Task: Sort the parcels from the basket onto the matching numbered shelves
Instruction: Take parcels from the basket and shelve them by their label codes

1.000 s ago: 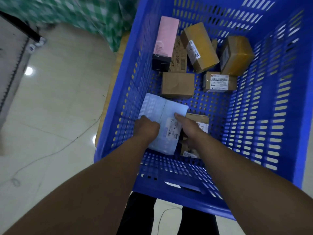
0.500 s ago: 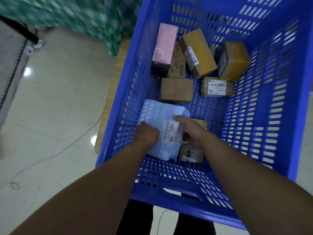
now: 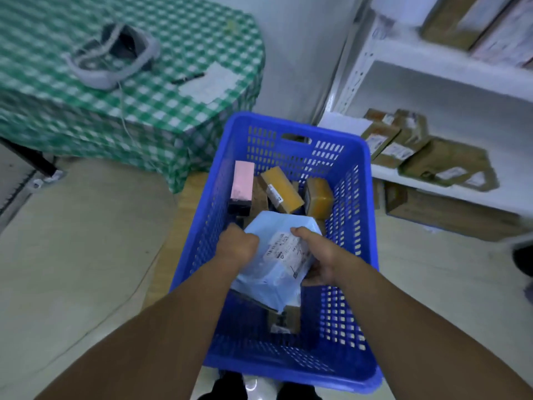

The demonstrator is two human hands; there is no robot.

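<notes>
A light blue soft parcel (image 3: 277,272) with a white label is lifted above the floor of the blue basket (image 3: 357,215). My left hand (image 3: 238,246) grips its left edge and my right hand (image 3: 318,256) grips its right side, thumb on top. Beyond it in the basket lie a pink box (image 3: 243,180), a yellow-brown box (image 3: 284,190) with a label, and another brown box (image 3: 319,197). A small brown box (image 3: 284,320) lies under the parcel near the front. White shelves (image 3: 432,57) stand at the right.
Several brown parcels (image 3: 403,145) rest on a lower shelf, more on the upper shelf and on the floor beneath it. A table with a green checked cloth (image 3: 173,90) stands at the left with a headset and papers on it. Pale tiled floor surrounds the basket.
Both hands have raised the blue parcel off the basket floor. The view has tilted up, so the table top and the shelves now show.
</notes>
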